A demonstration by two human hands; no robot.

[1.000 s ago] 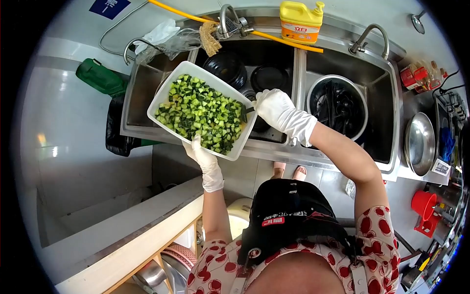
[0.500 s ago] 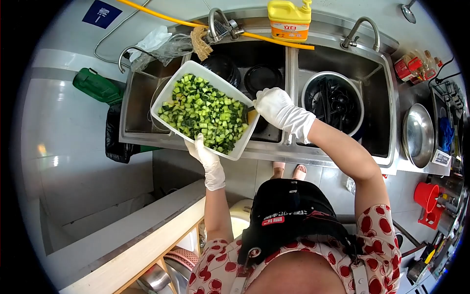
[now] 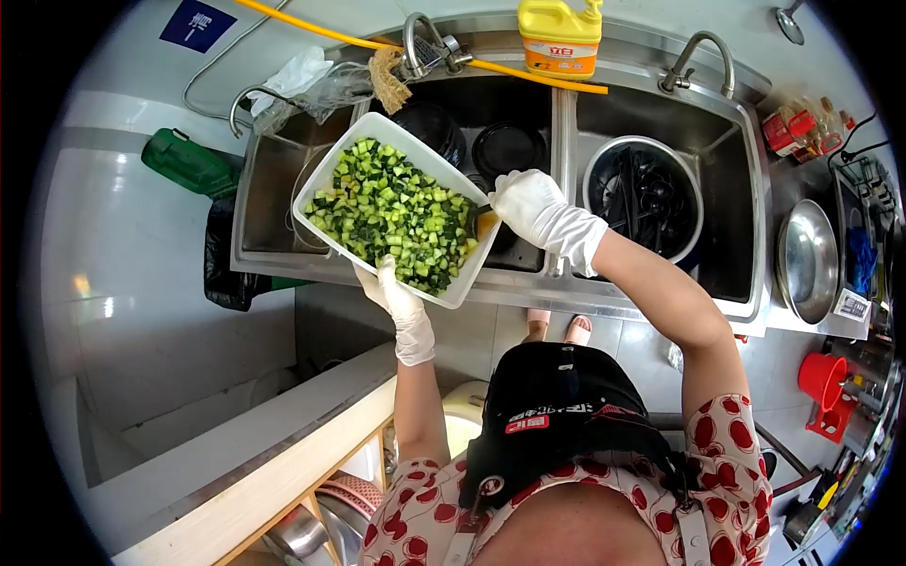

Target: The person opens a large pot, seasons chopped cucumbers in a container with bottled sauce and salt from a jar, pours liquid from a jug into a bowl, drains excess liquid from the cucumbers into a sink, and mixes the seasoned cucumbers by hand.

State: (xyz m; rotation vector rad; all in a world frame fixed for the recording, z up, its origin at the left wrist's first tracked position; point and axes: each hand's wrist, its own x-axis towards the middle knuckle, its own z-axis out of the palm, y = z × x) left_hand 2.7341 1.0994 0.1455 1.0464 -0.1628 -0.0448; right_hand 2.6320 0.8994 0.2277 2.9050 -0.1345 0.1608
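A white rectangular tub full of diced cucumber is held tilted over the sinks. My left hand, in a white glove, grips the tub's near edge, with its thumb over the rim. At the tub's right end, my gloved right hand is closed around a dark-handled utensil. Its lower end goes in beside the cucumber, and I cannot make out its shape. Some yellowish liquid shows in that corner.
Dark dishes lie in the middle sink, and a metal pot of black utensils stands in the right one. A yellow detergent jug and faucets line the back. A metal bowl sits at right; a green bin at left.
Almost nothing differs. The cucumber and the liquid in the tub's right corner have shifted slightly; both hands keep their places.
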